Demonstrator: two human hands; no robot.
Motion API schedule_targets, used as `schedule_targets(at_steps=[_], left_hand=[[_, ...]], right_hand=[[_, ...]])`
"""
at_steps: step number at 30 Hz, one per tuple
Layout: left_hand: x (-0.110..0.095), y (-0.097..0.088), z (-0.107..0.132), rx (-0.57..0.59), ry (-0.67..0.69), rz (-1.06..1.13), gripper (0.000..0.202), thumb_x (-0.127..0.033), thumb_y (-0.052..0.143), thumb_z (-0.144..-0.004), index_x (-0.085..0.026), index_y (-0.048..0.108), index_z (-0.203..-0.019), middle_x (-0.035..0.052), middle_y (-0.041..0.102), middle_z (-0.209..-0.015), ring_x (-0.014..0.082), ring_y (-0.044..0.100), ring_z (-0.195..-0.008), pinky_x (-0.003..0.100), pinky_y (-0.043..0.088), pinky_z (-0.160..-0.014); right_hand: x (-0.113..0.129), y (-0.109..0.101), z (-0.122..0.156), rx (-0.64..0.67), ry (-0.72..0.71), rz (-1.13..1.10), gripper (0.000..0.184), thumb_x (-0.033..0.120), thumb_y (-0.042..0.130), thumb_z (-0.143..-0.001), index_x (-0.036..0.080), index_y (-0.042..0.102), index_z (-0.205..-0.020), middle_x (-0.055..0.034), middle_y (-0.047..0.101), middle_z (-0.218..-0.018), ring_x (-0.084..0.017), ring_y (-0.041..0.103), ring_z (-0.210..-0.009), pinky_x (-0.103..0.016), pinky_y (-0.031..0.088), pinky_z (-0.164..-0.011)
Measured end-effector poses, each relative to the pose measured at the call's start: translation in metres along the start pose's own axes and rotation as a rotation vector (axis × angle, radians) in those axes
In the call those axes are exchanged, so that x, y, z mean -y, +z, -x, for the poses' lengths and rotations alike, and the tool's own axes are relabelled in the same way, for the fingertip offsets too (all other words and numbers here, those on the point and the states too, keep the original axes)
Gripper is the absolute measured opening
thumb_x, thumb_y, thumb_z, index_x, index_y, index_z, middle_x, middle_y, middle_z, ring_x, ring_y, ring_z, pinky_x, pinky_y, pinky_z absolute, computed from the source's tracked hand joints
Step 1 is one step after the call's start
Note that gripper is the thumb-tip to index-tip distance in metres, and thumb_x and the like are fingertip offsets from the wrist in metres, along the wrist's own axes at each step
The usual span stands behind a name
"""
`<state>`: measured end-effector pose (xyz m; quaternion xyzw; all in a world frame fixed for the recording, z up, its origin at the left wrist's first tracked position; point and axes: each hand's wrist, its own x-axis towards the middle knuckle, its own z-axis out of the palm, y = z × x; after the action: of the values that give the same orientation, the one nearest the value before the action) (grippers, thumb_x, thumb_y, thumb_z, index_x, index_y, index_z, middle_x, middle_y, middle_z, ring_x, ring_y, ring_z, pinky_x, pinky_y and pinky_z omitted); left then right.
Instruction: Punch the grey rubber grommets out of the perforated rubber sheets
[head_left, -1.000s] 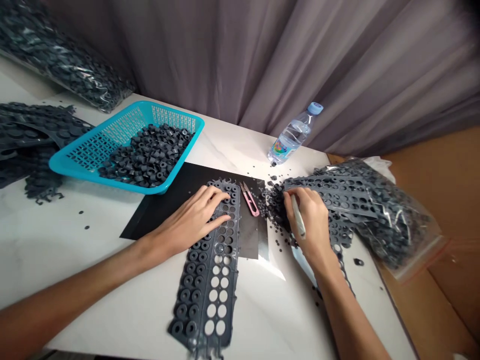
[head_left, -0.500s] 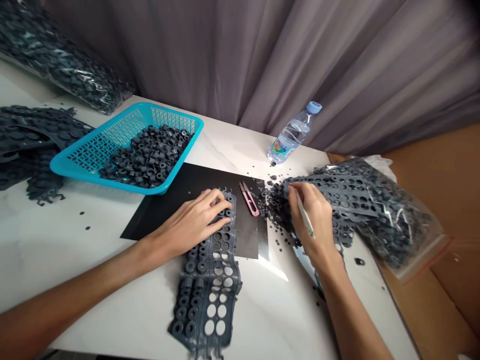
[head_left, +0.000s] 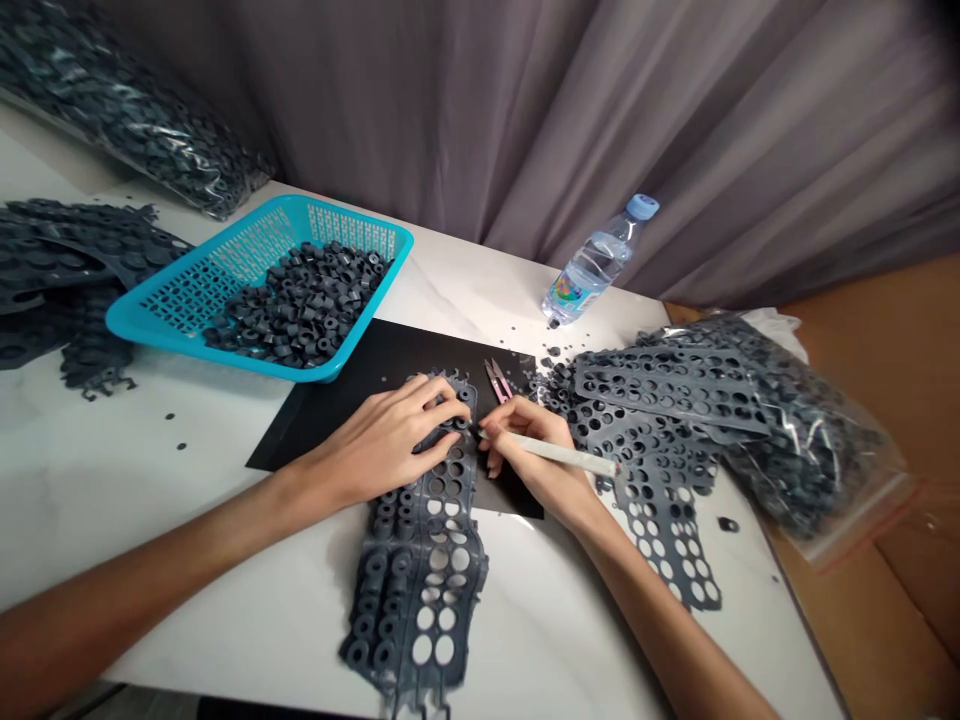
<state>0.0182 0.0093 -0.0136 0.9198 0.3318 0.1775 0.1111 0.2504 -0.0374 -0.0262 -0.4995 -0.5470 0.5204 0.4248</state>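
Note:
A dark grey rubber sheet (head_left: 420, 580) runs toward me, ring-shaped parts filling its left rows and open holes along its right rows. My left hand (head_left: 409, 430) rests on the far end of this sheet, fingers bent and pressing it down. Pinched in my right hand (head_left: 536, 450) is a white pen-like tool (head_left: 562, 455), its tip by the sheet's right edge, close to my left fingertips. Pink thread snips (head_left: 495, 378) lie just beyond the right hand, partly covered by it. Beneath is a black mat (head_left: 322, 415).
A blue basket (head_left: 217, 365) holds many small rubber rings. Punched-out sheets (head_left: 667, 385) and a filled plastic bag (head_left: 817, 460) lie right, near a water bottle (head_left: 596, 265). At left are more sheets (head_left: 67, 260) and a large filled bag (head_left: 142, 120).
My right hand has moved left with the white pen-like tool, from the punched-out sheets to the sheet under my left hand. The left hand has stayed nearly in place.

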Motion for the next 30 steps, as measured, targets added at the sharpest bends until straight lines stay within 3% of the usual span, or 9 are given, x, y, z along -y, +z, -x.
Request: schedule_targets(at_steps=[10,19,26,30], left_hand=[[-0.0005,0.0006,-0.0003,0.0,-0.022,0.011,0.019,-0.029,0.056,-0.107,-0.024,0.068,-0.121,0.0084,0.067,-0.124,0.0277,0.066,-0.117,0.04,0.059,-0.091],[0.0002,0.0023,0.0005,0.02,-0.018,-0.004,0.021,-0.03,0.054,-0.109,-0.023,0.066,-0.124,0.0094,0.066,-0.126,0.0282,0.065,-0.117,0.041,0.058,-0.09],[0.0009,0.0002,-0.0013,0.043,-0.007,-0.026,0.031,-0.016,0.042,-0.109,-0.024,0.067,-0.126,0.0075,0.066,-0.124,0.0263,0.066,-0.113,0.038,0.057,-0.086],[0.002,0.0013,-0.0012,0.026,-0.002,-0.024,0.031,-0.016,0.043,-0.11,-0.024,0.067,-0.127,0.0068,0.067,-0.121,0.0253,0.066,-0.112,0.036,0.057,-0.084]], right_hand=[[-0.0057,0.002,-0.0017,0.002,0.021,-0.021,0.012,0.031,0.072,-0.094,0.021,0.067,-0.095,-0.0013,0.072,-0.08,-0.014,0.065,-0.059,-0.026,0.057,-0.059],[-0.003,0.001,-0.0003,0.024,0.013,0.034,0.006,0.026,0.069,-0.097,0.021,0.066,-0.095,0.0005,0.07,-0.079,-0.013,0.065,-0.061,-0.024,0.054,-0.058],[-0.0042,0.0038,-0.0012,0.005,0.018,0.044,0.004,0.024,0.066,-0.097,0.02,0.066,-0.096,0.0001,0.071,-0.079,-0.013,0.063,-0.059,-0.024,0.052,-0.057],[-0.0071,0.0042,-0.0017,-0.006,0.021,0.039,0.004,0.024,0.065,-0.096,0.02,0.066,-0.097,0.0002,0.071,-0.079,-0.013,0.063,-0.059,-0.023,0.052,-0.056]])
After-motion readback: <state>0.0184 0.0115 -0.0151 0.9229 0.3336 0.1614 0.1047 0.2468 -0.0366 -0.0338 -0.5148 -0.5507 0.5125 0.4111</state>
